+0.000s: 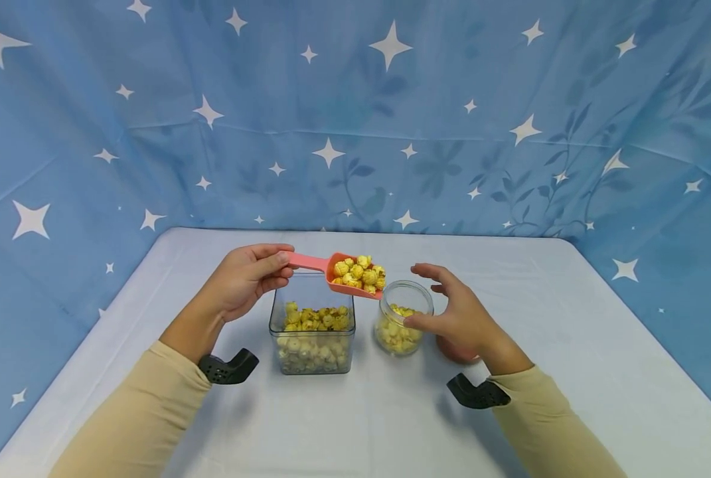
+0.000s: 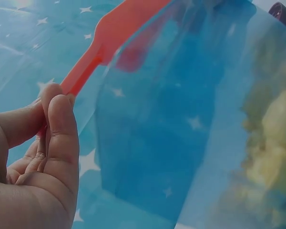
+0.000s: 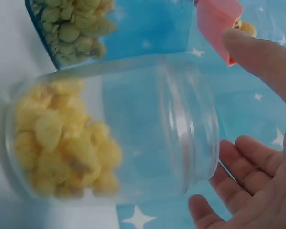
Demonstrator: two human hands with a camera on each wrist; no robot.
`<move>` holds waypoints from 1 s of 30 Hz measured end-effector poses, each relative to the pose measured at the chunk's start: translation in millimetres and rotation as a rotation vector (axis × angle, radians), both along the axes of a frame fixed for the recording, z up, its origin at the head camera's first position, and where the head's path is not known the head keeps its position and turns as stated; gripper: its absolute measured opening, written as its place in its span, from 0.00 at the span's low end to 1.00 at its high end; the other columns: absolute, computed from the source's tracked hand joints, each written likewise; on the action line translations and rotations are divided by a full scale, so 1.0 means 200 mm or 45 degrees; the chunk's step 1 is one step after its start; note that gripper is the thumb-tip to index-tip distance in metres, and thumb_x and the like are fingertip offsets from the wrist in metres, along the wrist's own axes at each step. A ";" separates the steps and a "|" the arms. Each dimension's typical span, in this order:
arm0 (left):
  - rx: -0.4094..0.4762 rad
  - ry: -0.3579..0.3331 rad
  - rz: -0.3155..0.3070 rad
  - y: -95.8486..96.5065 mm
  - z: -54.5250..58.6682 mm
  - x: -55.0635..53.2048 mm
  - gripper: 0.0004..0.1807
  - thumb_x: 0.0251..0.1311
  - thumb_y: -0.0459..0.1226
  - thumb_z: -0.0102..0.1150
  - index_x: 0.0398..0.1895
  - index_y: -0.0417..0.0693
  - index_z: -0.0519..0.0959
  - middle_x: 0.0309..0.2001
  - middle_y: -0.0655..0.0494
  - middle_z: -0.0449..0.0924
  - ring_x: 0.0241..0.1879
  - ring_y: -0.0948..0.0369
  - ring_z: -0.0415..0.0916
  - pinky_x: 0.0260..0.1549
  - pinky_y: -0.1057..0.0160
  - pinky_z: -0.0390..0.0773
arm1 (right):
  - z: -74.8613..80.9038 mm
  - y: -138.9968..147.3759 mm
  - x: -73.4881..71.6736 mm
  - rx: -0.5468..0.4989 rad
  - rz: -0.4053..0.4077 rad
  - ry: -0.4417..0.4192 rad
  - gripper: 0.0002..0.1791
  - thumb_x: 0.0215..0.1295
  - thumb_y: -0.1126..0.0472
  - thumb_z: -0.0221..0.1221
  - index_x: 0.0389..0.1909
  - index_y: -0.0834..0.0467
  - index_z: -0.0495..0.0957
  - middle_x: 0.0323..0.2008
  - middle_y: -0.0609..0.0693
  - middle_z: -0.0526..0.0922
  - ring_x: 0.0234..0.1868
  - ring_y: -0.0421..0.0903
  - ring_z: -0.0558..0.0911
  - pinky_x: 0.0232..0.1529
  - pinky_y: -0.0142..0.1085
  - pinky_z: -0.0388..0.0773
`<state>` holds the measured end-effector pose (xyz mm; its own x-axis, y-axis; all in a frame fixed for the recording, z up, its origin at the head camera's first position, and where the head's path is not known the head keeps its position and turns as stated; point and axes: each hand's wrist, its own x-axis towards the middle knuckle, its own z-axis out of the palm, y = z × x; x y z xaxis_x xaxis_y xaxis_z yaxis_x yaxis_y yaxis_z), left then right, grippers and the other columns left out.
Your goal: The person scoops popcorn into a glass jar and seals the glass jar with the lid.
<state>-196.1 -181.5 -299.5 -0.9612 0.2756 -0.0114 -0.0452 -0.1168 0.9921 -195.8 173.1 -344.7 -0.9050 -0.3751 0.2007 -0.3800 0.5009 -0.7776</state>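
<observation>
My left hand (image 1: 244,280) pinches the handle of a coral-red scoop (image 1: 309,261) between thumb and fingertips. Popcorn (image 1: 361,273) heaps in the scoop, which lies nearly level with its front edge at the rim of a clear glass jar (image 1: 407,283). In the right wrist view popcorn (image 3: 66,148) fills the jar's lower part. My right hand (image 1: 459,312) is spread around the jar's mouth, thumb on one side and fingers on the other, gripping nothing. Under the scoop stands a clear square container (image 1: 313,334), partly filled with popcorn (image 1: 316,318).
A reddish round object (image 1: 458,350) lies on the table beside the jar, half hidden under my right hand. The white table (image 1: 355,425) backs onto a blue star-patterned curtain (image 1: 355,99). Black wrist devices (image 1: 230,368) jut out below both hands.
</observation>
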 end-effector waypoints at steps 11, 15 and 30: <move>-0.031 -0.008 -0.033 0.08 -0.01 -0.03 0.24 0.76 0.31 0.48 0.68 0.22 0.62 0.35 0.55 0.83 0.36 0.67 0.81 0.41 0.70 0.82 | -0.13 -0.02 -0.03 -0.120 0.013 -0.247 0.57 0.50 0.57 0.77 0.76 0.62 0.54 0.72 0.58 0.62 0.67 0.61 0.67 0.64 0.54 0.66; -0.068 -0.004 -0.044 0.11 -0.01 -0.03 0.25 0.76 0.31 0.49 0.69 0.23 0.62 0.36 0.55 0.83 0.36 0.67 0.82 0.42 0.69 0.82 | -0.14 -0.02 -0.03 -0.148 0.016 -0.276 0.57 0.50 0.57 0.77 0.76 0.63 0.52 0.70 0.59 0.63 0.65 0.63 0.69 0.62 0.53 0.70; -0.181 -0.005 -0.044 0.18 0.01 -0.05 0.23 0.75 0.32 0.51 0.68 0.28 0.67 0.37 0.52 0.83 0.37 0.64 0.82 0.43 0.67 0.82 | -0.13 -0.03 -0.03 -0.131 -0.004 -0.297 0.56 0.51 0.57 0.77 0.76 0.62 0.52 0.69 0.60 0.65 0.63 0.57 0.72 0.64 0.54 0.70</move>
